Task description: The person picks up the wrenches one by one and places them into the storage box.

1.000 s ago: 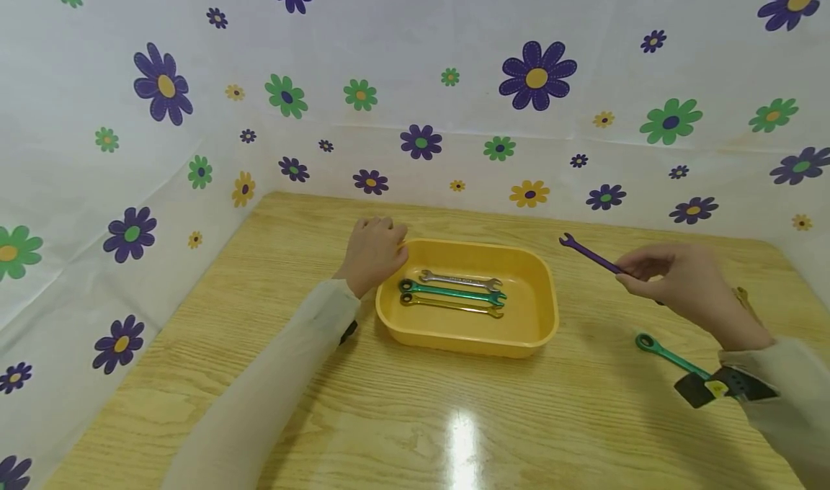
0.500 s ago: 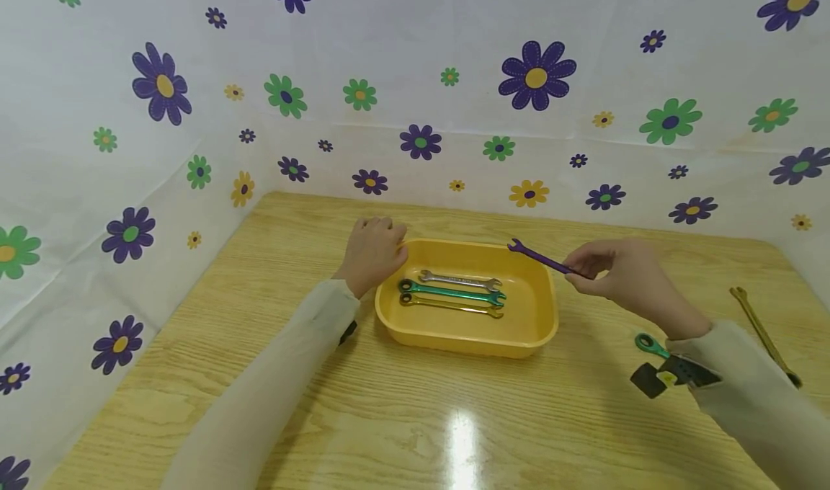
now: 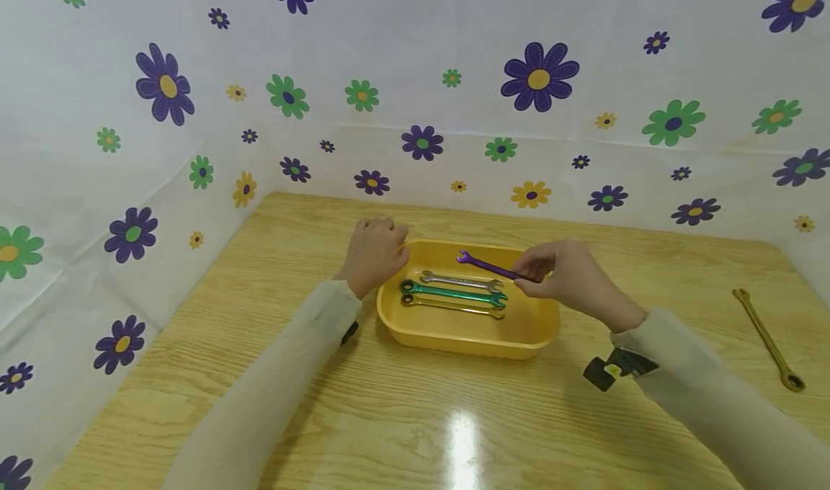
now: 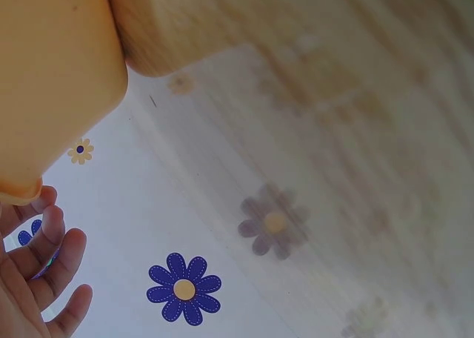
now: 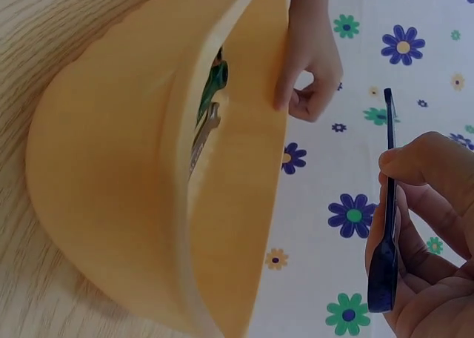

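My right hand (image 3: 570, 277) pinches a purple combination wrench (image 3: 483, 263) between thumb and fingers, above the back right part of a yellow plastic tray (image 3: 467, 342). The right wrist view shows the purple wrench (image 5: 390, 204) edge-on, apart from the tray. My left hand (image 3: 376, 252) grips the tray's back left corner at the rim; its curled fingers (image 4: 63, 264) appear beside the rim in the left wrist view. Inside the tray lie a silver wrench (image 3: 454, 281), a green wrench (image 3: 447, 292) and a gold wrench (image 3: 447, 304), side by side.
Another gold wrench (image 3: 768, 339) lies on the wooden table (image 3: 363, 418) at the far right. White cloth with printed flowers (image 3: 454, 115) stands behind and left of the table. My right forearm crosses the table's right side.
My right hand has moved left with the purple wrench, from the table's right side to above the tray. A green wrench on the table became hidden behind the right arm. The left hand stayed put.
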The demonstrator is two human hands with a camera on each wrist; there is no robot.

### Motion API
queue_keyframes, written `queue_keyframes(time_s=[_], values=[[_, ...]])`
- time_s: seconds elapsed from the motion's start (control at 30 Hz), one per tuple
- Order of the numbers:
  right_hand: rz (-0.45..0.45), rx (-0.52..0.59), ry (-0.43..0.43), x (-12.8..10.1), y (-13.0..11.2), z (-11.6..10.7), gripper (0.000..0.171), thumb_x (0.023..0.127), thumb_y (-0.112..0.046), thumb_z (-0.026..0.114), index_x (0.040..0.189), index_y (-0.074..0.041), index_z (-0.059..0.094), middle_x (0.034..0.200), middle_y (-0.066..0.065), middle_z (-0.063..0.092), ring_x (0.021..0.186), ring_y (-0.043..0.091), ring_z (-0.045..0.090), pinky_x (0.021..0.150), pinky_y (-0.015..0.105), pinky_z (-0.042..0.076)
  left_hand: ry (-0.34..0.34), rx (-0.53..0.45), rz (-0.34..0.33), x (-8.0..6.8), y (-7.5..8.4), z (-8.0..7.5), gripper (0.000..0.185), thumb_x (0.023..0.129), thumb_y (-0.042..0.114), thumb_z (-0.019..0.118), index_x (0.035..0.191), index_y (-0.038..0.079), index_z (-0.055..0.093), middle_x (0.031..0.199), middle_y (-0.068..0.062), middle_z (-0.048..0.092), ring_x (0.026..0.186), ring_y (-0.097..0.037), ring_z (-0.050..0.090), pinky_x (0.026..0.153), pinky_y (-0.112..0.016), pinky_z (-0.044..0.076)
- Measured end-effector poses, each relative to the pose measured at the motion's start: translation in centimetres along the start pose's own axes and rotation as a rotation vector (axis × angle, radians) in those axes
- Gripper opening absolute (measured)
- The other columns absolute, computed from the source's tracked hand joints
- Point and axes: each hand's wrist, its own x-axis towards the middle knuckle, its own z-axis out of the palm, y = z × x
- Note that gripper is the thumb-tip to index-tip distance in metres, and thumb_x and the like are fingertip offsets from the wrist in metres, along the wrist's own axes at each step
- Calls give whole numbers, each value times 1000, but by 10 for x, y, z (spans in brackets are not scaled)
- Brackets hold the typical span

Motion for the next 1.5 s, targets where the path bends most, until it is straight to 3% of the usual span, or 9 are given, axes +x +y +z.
queue_keyframes(time_s=[0.63, 1.17, 1.5], values=[[-71, 44, -88, 24, -2, 36, 7, 76, -2, 72, 83, -2, 72, 74, 7, 69, 64, 9, 59, 61, 20, 51, -3, -8, -2, 0, 1, -2, 20, 90, 27, 53, 96, 11, 63, 91, -9, 65, 94, -29, 62, 94, -46, 43], [-57, 64, -157, 32, 0, 63, 6, 75, -2, 73, 81, -3, 72, 76, 6, 70, 63, 7, 59, 60, 18, 51, 20, 8, 5, 0, 0, 2, 21, 90, 28, 52, 96, 11, 63, 89, -8, 65, 91, -28, 62, 92, -46, 44], [-57, 14, -178, 38, 3, 75, 6, 75, -2, 73, 80, -4, 72, 75, 5, 71, 64, 6, 58, 60, 17, 50, 27, -3, 6, 0, -1, 3, 19, 90, 27, 53, 93, 11, 62, 87, -8, 64, 90, -28, 62, 92, -46, 44]])
